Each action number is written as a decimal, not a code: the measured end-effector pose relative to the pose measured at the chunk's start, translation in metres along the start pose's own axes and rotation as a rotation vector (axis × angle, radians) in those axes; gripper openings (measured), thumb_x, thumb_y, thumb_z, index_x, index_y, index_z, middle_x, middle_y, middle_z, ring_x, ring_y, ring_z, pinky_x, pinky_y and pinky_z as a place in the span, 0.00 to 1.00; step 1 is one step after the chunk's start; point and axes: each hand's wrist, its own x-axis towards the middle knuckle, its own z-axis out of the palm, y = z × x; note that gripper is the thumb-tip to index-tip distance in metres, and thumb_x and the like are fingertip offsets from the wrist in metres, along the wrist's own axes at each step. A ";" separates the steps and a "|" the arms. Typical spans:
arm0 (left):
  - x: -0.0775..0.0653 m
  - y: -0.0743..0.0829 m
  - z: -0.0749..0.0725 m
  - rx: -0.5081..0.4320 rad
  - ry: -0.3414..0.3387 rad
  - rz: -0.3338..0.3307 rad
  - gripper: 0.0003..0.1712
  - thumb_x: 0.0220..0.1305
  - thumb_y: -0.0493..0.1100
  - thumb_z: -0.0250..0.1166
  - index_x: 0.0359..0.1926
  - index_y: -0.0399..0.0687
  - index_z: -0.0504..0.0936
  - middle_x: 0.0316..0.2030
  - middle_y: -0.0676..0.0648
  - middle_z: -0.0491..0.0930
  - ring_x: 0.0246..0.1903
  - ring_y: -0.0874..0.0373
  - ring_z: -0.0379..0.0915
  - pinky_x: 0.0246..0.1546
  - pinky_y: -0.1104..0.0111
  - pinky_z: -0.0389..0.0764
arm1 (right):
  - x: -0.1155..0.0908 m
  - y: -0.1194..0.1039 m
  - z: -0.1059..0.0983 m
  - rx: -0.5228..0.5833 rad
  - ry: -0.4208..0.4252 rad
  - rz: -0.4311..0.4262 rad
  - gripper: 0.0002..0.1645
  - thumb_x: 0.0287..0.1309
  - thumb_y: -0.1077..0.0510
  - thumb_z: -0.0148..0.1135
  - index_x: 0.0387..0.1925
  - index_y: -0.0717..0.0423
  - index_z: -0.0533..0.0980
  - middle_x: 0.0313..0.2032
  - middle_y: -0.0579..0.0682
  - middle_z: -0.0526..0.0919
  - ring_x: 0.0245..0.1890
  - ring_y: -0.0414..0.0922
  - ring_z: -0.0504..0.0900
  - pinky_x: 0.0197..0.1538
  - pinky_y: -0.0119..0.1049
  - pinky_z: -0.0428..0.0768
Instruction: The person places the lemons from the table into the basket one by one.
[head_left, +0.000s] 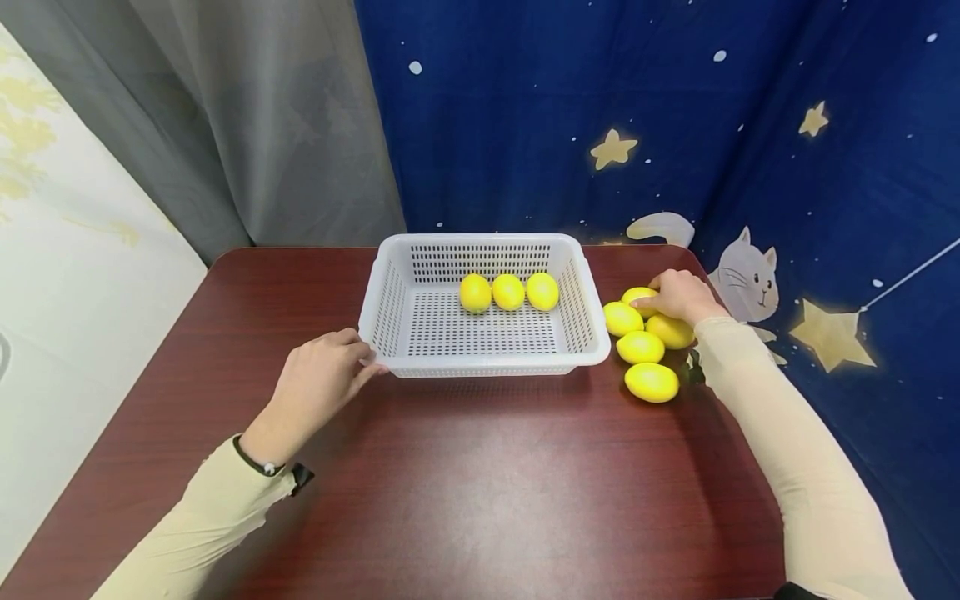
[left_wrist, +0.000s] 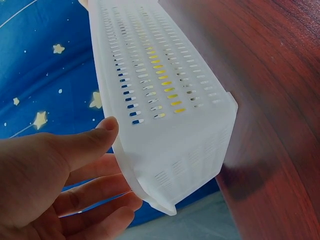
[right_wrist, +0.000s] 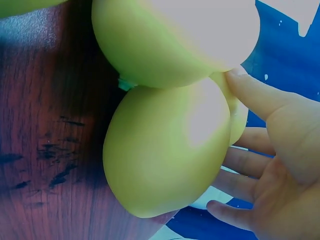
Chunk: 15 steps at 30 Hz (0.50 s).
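A white plastic basket (head_left: 480, 361) stands at the back middle of the table. Inside it, three yellow lemons (head_left: 508, 292) sit side by side toward the right rear. My left hand (head_left: 318, 379) holds the basket's near left corner, thumb on the outer face and fingers curled at the rim (left_wrist: 131, 170). To the right of the basket, several more lemons (head_left: 651, 382) lie bunched together. At the far end of that bunch my right hand (head_left: 682, 296) grips the rearmost lemon (head_left: 637, 295), which nearer lemons (right_wrist: 167, 150) mostly hide in the right wrist view.
The dark red-brown wooden table (head_left: 480, 492) ends close behind the basket. A blue curtain (head_left: 525, 108) with stars and a cat hangs at the back, beside a grey curtain (head_left: 292, 125). The table's right edge runs close to the lemon bunch.
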 end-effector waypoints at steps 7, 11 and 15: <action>0.000 0.000 0.000 -0.006 -0.002 -0.004 0.12 0.45 0.47 0.79 0.28 0.47 0.87 0.26 0.50 0.80 0.23 0.54 0.77 0.22 0.57 0.79 | -0.001 0.001 0.001 0.037 0.030 -0.005 0.35 0.57 0.40 0.68 0.55 0.64 0.77 0.47 0.65 0.84 0.42 0.58 0.77 0.51 0.54 0.78; 0.000 0.000 0.000 -0.004 0.002 0.005 0.12 0.45 0.47 0.79 0.28 0.47 0.87 0.26 0.50 0.80 0.23 0.54 0.77 0.22 0.57 0.79 | 0.000 0.001 0.000 0.041 0.054 -0.018 0.36 0.55 0.41 0.70 0.55 0.65 0.77 0.47 0.65 0.83 0.42 0.59 0.77 0.52 0.55 0.78; 0.000 0.000 0.000 0.003 -0.002 0.007 0.13 0.45 0.48 0.79 0.28 0.47 0.87 0.26 0.50 0.80 0.23 0.54 0.77 0.22 0.57 0.79 | 0.001 0.001 -0.002 0.046 0.085 -0.034 0.36 0.54 0.41 0.71 0.53 0.65 0.78 0.46 0.65 0.83 0.42 0.59 0.76 0.52 0.55 0.78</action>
